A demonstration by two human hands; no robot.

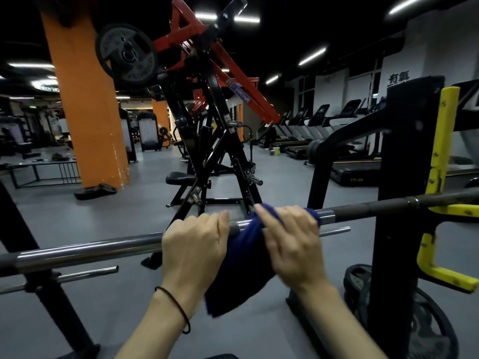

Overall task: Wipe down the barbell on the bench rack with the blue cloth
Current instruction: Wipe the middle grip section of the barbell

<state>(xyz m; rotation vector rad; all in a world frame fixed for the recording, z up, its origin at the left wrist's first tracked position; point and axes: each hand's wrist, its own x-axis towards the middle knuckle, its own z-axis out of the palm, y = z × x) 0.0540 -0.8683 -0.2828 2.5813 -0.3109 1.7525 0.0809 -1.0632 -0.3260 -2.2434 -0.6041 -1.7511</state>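
The steel barbell [88,251] runs across the view from lower left to upper right, resting on the bench rack. A dark blue cloth [239,268] is draped over the bar's middle and hangs down below it. My left hand [194,251] curls over the bar just left of the cloth, its fingers wrapped round the steel. My right hand [290,239] grips the cloth where it wraps the bar, fingers curled over the top. The bar section under both hands is hidden.
The black rack upright [399,203] with yellow hooks [438,161] stands at right, a weight plate [404,320] leaning at its base. The left upright [51,294] carries a short chrome peg. A black-and-red plate machine [215,141], an orange pillar [90,112] and treadmills [344,167] lie beyond.
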